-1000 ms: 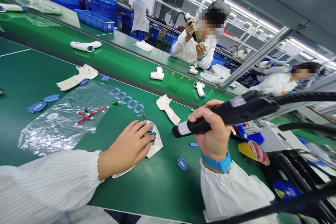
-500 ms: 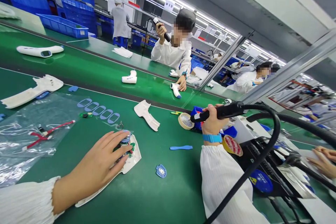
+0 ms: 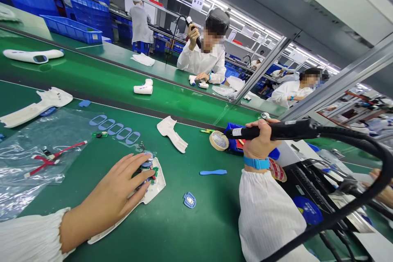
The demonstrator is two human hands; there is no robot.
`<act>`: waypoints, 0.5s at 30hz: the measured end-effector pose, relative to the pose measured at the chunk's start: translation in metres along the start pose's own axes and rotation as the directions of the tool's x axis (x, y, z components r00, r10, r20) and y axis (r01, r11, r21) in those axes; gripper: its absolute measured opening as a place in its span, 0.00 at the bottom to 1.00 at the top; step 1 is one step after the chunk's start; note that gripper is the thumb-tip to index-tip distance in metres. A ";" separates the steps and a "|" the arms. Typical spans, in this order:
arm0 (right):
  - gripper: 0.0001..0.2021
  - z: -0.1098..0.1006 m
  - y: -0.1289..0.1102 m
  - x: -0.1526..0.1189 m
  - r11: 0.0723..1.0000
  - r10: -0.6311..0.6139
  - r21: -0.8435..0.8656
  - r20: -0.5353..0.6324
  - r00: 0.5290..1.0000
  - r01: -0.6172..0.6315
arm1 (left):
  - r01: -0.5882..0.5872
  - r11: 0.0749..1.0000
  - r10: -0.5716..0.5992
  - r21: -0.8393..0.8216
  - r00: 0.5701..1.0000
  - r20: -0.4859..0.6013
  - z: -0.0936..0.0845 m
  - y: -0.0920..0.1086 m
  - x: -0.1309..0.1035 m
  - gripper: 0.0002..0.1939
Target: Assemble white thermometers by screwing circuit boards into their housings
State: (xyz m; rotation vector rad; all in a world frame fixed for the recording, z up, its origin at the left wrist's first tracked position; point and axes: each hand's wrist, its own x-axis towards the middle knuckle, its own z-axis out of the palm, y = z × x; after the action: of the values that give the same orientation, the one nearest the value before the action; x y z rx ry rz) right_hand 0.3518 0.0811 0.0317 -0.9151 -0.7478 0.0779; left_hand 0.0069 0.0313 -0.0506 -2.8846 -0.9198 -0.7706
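My left hand (image 3: 118,188) lies over a white thermometer housing half (image 3: 159,188), fingers curled onto it and holding it against the bench. Beneath the fingertips a green circuit board (image 3: 155,174) and a blue part (image 3: 147,160) partly show; the palm hides the rest. My right hand (image 3: 259,143), with a blue wrist strap, is wrapped around a black electric screwdriver (image 3: 290,129). Its tip points left, at the edge of a round dish (image 3: 212,145) of small screws; whether it touches them I cannot tell. Between the hands lie a blue pry tool (image 3: 213,172) and a blue keypad-like part (image 3: 189,200).
An empty-looking white housing half (image 3: 172,134) lies beyond my left hand. Plastic bags with red wires (image 3: 46,163) and blue oval frames (image 3: 111,127) are left. A green conveyor (image 3: 107,80) carries thermometers. A co-worker (image 3: 201,59) sits opposite; the screwdriver cable (image 3: 368,188) loops right.
My right hand and the screwdriver have shifted slightly right, the screwdriver turning more level. Thermometers on the conveyor moved left. The co-worker's hand drew a thermometer back. My left hand stayed put.
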 end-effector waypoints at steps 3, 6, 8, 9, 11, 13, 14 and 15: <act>0.12 0.003 -0.004 -0.005 0.999 0.045 0.012 0.029 0.999 -0.045 | 0.046 0.999 -0.046 -0.006 0.999 -0.004 -0.001 0.006 0.000 0.13; 0.11 0.006 -0.015 -0.016 0.995 0.083 0.060 0.030 0.996 -0.084 | 0.094 0.994 -0.095 -0.047 0.995 -0.026 -0.003 0.012 0.001 0.13; 0.09 0.010 -0.030 -0.026 0.988 0.113 0.103 0.039 0.993 -0.116 | 0.127 0.987 -0.131 -0.100 0.991 -0.038 -0.006 0.014 0.002 0.12; 0.09 0.012 -0.040 -0.033 0.981 0.141 0.127 0.057 0.988 -0.147 | 0.154 0.979 -0.160 -0.133 0.987 -0.035 -0.007 0.014 0.004 0.12; 0.09 0.016 -0.061 -0.047 0.952 0.221 0.187 0.120 0.968 -0.241 | 0.214 0.956 -0.222 -0.202 0.975 -0.014 -0.010 0.015 0.007 0.12; 0.08 0.022 -0.081 -0.064 0.907 0.296 0.246 0.207 0.933 -0.342 | 0.263 0.928 -0.271 -0.265 0.963 0.007 -0.013 0.016 0.012 0.12; 0.08 0.025 -0.089 -0.072 0.886 0.318 0.263 0.252 0.914 -0.381 | 0.273 0.917 -0.283 -0.290 0.959 0.009 -0.014 0.018 0.015 0.12; 0.07 0.028 -0.097 -0.081 0.871 0.332 0.270 0.294 0.896 -0.411 | 0.275 0.910 -0.287 -0.310 0.958 0.004 -0.015 0.019 0.018 0.12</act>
State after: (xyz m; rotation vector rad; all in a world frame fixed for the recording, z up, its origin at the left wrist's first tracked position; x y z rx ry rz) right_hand 0.2507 0.0104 0.0692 -0.7266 -0.7423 0.6517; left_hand 0.0230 0.0223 -0.0265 -3.0128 -1.3441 -1.0816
